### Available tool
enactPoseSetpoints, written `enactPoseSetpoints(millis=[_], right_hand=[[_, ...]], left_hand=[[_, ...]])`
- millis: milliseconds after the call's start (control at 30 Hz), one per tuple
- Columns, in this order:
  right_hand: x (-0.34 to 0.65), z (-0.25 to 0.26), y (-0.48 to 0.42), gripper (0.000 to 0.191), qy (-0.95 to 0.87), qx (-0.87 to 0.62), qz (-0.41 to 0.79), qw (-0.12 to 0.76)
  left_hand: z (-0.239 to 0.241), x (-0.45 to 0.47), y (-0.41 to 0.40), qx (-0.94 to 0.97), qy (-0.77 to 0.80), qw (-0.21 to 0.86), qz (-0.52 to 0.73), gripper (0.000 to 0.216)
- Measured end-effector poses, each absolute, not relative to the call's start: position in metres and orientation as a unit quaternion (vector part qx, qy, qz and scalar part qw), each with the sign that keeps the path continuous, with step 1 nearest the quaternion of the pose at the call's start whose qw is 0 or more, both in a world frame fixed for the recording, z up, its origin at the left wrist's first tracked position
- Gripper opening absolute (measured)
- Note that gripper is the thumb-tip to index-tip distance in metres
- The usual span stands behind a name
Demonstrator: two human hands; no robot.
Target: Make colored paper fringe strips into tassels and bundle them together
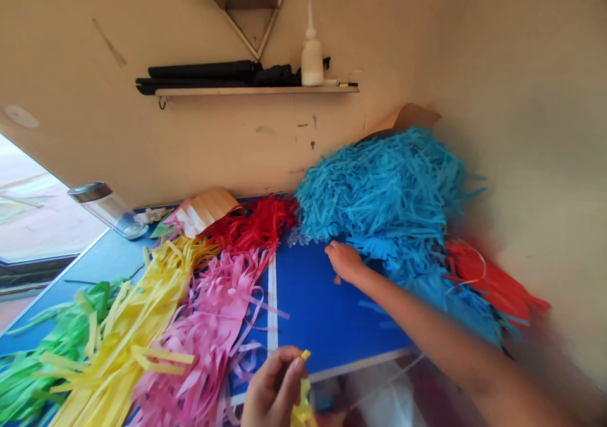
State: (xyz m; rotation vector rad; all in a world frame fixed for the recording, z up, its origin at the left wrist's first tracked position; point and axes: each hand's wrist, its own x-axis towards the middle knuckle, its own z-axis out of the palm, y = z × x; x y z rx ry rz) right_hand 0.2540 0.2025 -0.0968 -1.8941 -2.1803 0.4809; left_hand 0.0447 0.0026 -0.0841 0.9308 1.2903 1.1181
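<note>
My left hand [272, 386] is low in the frame near the table's front edge, its fingers pinched on a yellow paper strip [303, 395] that hangs down from them. My right hand [344, 261] reaches forward over the blue table [327, 313], fingers curled at the foot of a big heap of light-blue fringed paper [393, 205]. Whether those fingers hold any of the blue fringe is not clear.
Piles of fringed paper lie across the table's left: green [42, 357], yellow [137, 313], pink [213, 326], red [251, 221]. More red fringe [493, 284] lies at the right. A clear jar [107, 209] stands far left. A wall shelf [256, 90] carries a white glue bottle [312, 54].
</note>
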Motion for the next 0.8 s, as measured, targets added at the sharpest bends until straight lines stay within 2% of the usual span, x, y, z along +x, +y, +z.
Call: enactPoseSetpoints(millis=[100, 200, 267, 333, 467, 533, 633, 800], right_hand=[[0.256, -0.08, 0.154, 0.013, -0.757, -0.61, 0.191, 0.135], [0.248, -0.07, 0.084, 0.017, -0.774, -0.539, 0.272, 0.192], [0.241, -0.071, 0.041, 0.014, -0.701, -0.459, 0.435, 0.329], [0.234, -0.078, 0.011, 0.011, -0.59, -0.43, 0.533, 0.428], [0.228, -0.093, -0.009, 0.025, -0.426, -0.446, 0.603, 0.505], [0.229, -0.098, -0.011, 0.028, -0.393, -0.449, 0.611, 0.519], [0.233, -0.099, -0.015, 0.02, -0.419, -0.466, 0.585, 0.515], [0.24, -0.094, -0.019, 0.005, -0.58, -0.493, 0.414, 0.499]], left_hand=[[-0.086, 0.043, 0.005, 0.432, 0.556, 0.548, 0.451, 0.045], [-0.09, 0.045, 0.002, 0.45, 0.564, 0.523, 0.453, 0.042], [-0.093, 0.047, 0.0, 0.482, 0.561, 0.512, 0.436, 0.039], [-0.094, 0.05, -0.001, 0.532, 0.552, 0.49, 0.416, 0.034], [-0.089, 0.058, -0.001, 0.632, 0.522, 0.413, 0.396, 0.024], [-0.085, 0.061, 0.0, 0.673, 0.5, 0.38, 0.39, 0.021], [-0.082, 0.062, 0.001, 0.723, 0.471, 0.332, 0.381, 0.016], [-0.087, 0.067, -0.003, 0.758, 0.475, 0.254, 0.368, 0.014]])
